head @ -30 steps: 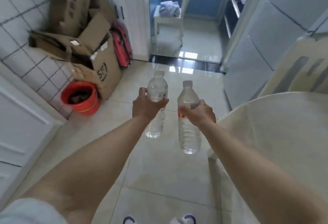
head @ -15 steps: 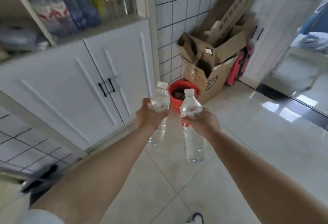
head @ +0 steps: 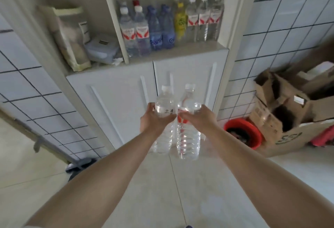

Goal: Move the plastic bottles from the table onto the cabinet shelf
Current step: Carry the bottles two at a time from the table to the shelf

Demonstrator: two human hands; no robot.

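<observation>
My left hand (head: 153,121) grips a clear plastic bottle with a white cap (head: 163,137) around its upper body. My right hand (head: 197,118) grips a second clear bottle with a red-and-white label (head: 188,141). Both bottles stand upright, side by side and almost touching, held out in front of the white cabinet doors (head: 126,101). Above them the cabinet shelf (head: 180,52) carries a row of several bottles (head: 171,25): clear ones with red labels, two blue ones and a yellow one.
The left shelf compartment holds a pale bag (head: 70,36) and a lidded plastic box (head: 102,48). A red bucket (head: 243,133) and open cardboard boxes (head: 282,112) sit on the floor at the right. Tiled walls flank the cabinet. A mop-like tool (head: 54,148) leans at the left.
My view has swung left from the doorway and table to face the cabinet squarely. Both hands still hold their bottles, now closer together and in front of the cabinet doors.
</observation>
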